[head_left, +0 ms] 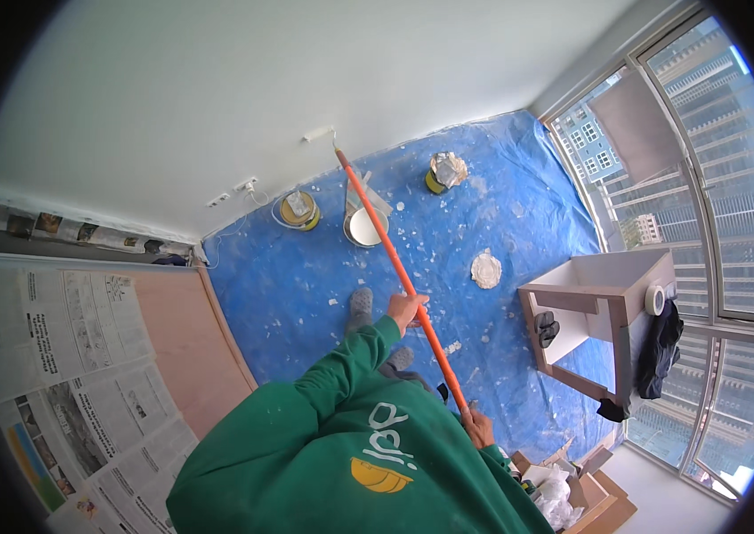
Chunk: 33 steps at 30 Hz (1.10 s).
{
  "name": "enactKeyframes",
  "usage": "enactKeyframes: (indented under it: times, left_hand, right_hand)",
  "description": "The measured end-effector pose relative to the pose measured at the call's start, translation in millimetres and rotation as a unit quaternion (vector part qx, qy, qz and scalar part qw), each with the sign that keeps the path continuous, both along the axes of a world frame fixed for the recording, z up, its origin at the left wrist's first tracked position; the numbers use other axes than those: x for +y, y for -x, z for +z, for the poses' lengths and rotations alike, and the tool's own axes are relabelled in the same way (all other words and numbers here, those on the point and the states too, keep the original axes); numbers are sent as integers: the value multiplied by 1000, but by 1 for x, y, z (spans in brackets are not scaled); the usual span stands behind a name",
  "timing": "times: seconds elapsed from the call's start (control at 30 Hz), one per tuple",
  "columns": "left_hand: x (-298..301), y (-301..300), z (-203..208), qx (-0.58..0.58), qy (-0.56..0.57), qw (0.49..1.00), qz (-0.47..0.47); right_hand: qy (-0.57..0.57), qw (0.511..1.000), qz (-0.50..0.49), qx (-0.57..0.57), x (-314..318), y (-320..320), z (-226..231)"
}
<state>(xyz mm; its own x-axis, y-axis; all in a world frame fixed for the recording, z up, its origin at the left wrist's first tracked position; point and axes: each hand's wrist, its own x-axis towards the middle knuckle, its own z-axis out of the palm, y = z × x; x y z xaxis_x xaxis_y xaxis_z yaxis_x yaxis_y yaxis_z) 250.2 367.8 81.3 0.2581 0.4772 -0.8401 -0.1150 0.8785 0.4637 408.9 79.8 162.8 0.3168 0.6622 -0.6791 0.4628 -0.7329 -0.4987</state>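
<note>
A long orange extension pole (399, 267) slants from beside my body up toward the pale wall. My left hand (407, 310) is closed around its middle. Lower down, near the pole's rear end, my right hand (478, 428) grips it too. A white paint roller (317, 134) is fixed to the far end, at the low part of the wall; whether its nap presses on the wall I cannot tell. Beneath the pole, a round container of white paint (364, 229) stands on the blue sheeting (288, 276), with a pale flat tray or board (368, 194) behind it.
One yellow bucket (299, 212) stands near wall sockets (243, 184); another, foil-topped bucket (448, 171) is farther right. A crumpled pale disc (486, 269) lies on the sheeting. A wooden-edged furniture piece (572, 298) is by the window. Newspaper (83, 356) covers a surface at left; cardboard boxes (599, 503) sit lower right.
</note>
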Motion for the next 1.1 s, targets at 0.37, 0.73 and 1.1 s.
enactKeyframes:
  times: [0.37,0.73,1.1]
  left_hand:
    - [-85,-27,64,3,-154,988,-23]
    - [-85,-39,149,24,-330,943,-28]
    - [-16,-22,252,-1,-462,886,-30]
  right_hand:
    - [-92,993,-46,59,-102,-36,-20]
    - [-267,948,-86,149,-83,-43,-27]
    - [-318,922,-80,208,29,-31,11]
